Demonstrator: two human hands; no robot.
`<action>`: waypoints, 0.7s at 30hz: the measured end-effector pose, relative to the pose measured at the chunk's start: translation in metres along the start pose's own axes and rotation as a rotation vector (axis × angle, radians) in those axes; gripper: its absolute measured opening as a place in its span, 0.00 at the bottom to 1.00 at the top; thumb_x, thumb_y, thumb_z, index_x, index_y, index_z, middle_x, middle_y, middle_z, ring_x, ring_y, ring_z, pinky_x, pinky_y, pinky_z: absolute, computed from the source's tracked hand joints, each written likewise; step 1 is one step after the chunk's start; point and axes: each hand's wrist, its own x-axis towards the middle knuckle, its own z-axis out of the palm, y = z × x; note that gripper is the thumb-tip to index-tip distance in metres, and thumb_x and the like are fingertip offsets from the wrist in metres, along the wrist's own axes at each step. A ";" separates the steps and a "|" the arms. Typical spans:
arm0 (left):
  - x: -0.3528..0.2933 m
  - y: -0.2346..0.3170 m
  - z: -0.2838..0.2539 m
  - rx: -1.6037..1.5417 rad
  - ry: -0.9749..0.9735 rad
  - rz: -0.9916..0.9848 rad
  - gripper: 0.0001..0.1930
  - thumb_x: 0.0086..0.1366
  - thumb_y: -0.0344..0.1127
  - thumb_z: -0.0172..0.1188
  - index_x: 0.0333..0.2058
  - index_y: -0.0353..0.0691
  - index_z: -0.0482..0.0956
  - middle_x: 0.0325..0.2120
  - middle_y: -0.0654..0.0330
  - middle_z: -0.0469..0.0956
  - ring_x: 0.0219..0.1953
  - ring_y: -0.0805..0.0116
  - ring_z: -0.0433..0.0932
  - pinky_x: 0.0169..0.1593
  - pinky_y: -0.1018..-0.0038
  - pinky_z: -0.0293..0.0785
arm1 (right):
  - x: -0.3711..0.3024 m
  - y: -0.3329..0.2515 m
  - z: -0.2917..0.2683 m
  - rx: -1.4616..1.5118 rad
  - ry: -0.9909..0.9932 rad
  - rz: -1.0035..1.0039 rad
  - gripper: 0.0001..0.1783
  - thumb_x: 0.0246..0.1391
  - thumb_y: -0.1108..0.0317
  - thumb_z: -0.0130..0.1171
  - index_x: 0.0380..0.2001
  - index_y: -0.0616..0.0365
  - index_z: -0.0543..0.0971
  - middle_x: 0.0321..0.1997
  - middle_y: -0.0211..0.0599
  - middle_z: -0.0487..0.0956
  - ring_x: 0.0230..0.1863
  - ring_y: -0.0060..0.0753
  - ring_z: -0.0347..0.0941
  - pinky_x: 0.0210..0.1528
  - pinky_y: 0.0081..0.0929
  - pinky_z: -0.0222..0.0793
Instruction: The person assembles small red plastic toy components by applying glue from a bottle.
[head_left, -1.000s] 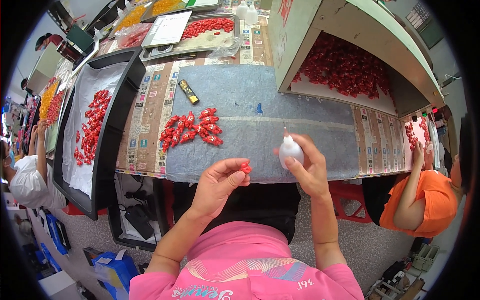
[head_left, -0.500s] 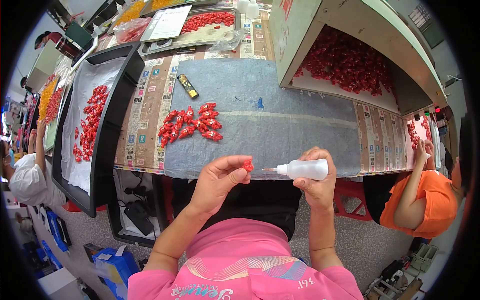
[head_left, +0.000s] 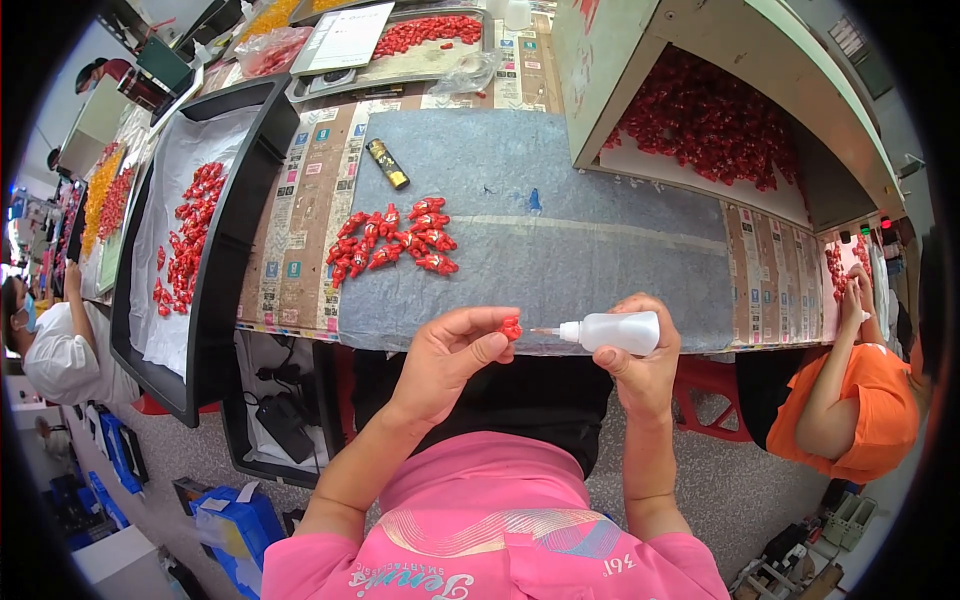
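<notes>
Between the thumb and fingers of my left hand [head_left: 452, 362] is a small red plastic figure piece [head_left: 511, 328]. My right hand [head_left: 643, 365] is wrapped round a white squeeze bottle [head_left: 622, 332], held on its side. Its thin needle tip [head_left: 545, 331] points left at the red piece, very close to it; whether they touch I cannot tell. Both hands are above the near edge of the table. Beyond my left hand, a cluster of red figures [head_left: 395, 238] lies on the blue-grey mat [head_left: 590, 265].
A black and gold lighter-like cylinder [head_left: 387, 164] lies on the mat. A black tray [head_left: 222, 255] with red pieces stands at left. Back right is an open box [head_left: 610, 100] heaped with red pieces. A metal tray [head_left: 487, 50] lies at the back. Co-workers sit on both sides.
The whole view has shifted slightly, so the table appears a little further right. Both hands keep their grips, and the needle tip is slightly nearer the red piece.
</notes>
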 end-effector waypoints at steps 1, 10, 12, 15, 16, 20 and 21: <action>0.000 0.000 0.000 0.001 0.001 -0.002 0.16 0.62 0.28 0.59 0.48 0.32 0.74 0.36 0.60 0.78 0.35 0.74 0.77 0.42 0.77 0.75 | 0.000 0.000 0.000 -0.007 -0.001 -0.001 0.25 0.35 0.66 0.76 0.37 0.57 0.74 0.37 0.29 0.74 0.38 0.22 0.72 0.39 0.20 0.70; 0.000 0.001 -0.001 0.010 -0.010 0.005 0.16 0.61 0.28 0.59 0.48 0.32 0.74 0.36 0.60 0.78 0.35 0.74 0.77 0.42 0.76 0.75 | 0.000 0.002 0.001 -0.013 0.030 0.054 0.25 0.35 0.64 0.77 0.36 0.57 0.74 0.36 0.29 0.75 0.37 0.21 0.72 0.39 0.19 0.69; 0.000 0.001 -0.001 0.007 -0.008 0.001 0.16 0.61 0.28 0.59 0.48 0.32 0.74 0.36 0.60 0.78 0.35 0.74 0.77 0.42 0.76 0.75 | 0.000 0.001 0.001 -0.014 0.030 0.071 0.25 0.35 0.64 0.76 0.36 0.57 0.74 0.36 0.29 0.75 0.37 0.21 0.72 0.39 0.19 0.69; 0.000 0.001 -0.001 -0.001 -0.003 -0.006 0.16 0.61 0.28 0.60 0.47 0.32 0.75 0.36 0.60 0.78 0.35 0.74 0.77 0.42 0.77 0.74 | -0.001 0.001 0.000 -0.015 0.031 0.080 0.25 0.34 0.64 0.76 0.35 0.57 0.74 0.36 0.29 0.75 0.37 0.21 0.72 0.39 0.19 0.69; 0.000 0.000 -0.001 -0.007 0.000 -0.007 0.15 0.61 0.28 0.60 0.47 0.32 0.75 0.36 0.60 0.78 0.35 0.74 0.77 0.42 0.77 0.74 | -0.001 0.001 0.000 -0.016 0.031 0.072 0.25 0.34 0.65 0.77 0.35 0.57 0.75 0.36 0.29 0.75 0.37 0.21 0.72 0.38 0.19 0.69; 0.000 0.001 0.000 -0.012 0.004 -0.011 0.15 0.60 0.28 0.61 0.46 0.32 0.75 0.36 0.60 0.78 0.35 0.74 0.77 0.42 0.77 0.74 | -0.003 0.003 -0.001 -0.008 0.041 0.077 0.25 0.34 0.64 0.77 0.36 0.57 0.75 0.36 0.29 0.75 0.37 0.21 0.72 0.38 0.19 0.69; 0.000 0.000 0.000 -0.013 0.001 -0.010 0.15 0.60 0.28 0.61 0.46 0.32 0.75 0.36 0.60 0.78 0.35 0.74 0.77 0.42 0.77 0.74 | -0.003 0.003 -0.001 -0.010 0.043 0.067 0.25 0.34 0.64 0.77 0.36 0.57 0.75 0.36 0.29 0.75 0.37 0.21 0.72 0.38 0.19 0.69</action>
